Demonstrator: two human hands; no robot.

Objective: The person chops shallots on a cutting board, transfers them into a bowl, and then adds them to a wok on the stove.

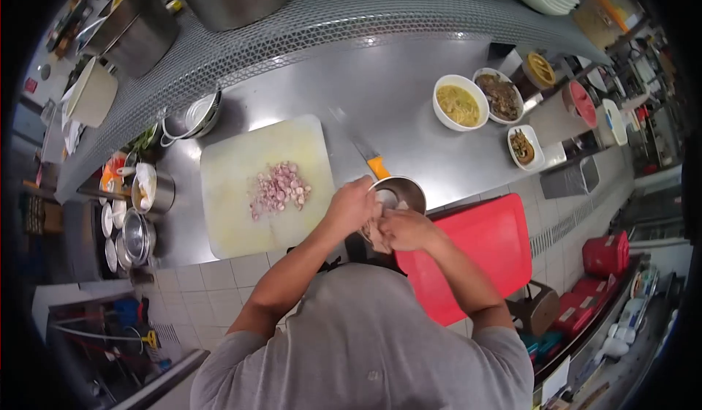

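My left hand (349, 209) and my right hand (408, 228) are close together at the near side of a round metal bowl (411, 187). Both are closed on a limp pinkish-brown piece (375, 233) that hangs between them; I cannot make out whether it is meat or cloth. My left fingers also lie against the bowl's left rim. Part of the bowl's inside is hidden by my hands. Just beyond it lies a knife with an orange handle (378, 167), its blade pointing away. To the left, chopped shallots (280, 189) are heaped on a pale cutting board (219, 223).
On the steel counter (395, 73), at right, stand a bowl of yellow noodle-like food (459, 104), a bowl of dark food (499, 97) and a small white dish (525, 149). A red lid (475, 256) is at my right. A mesh shelf (351, 8) overhangs the back.
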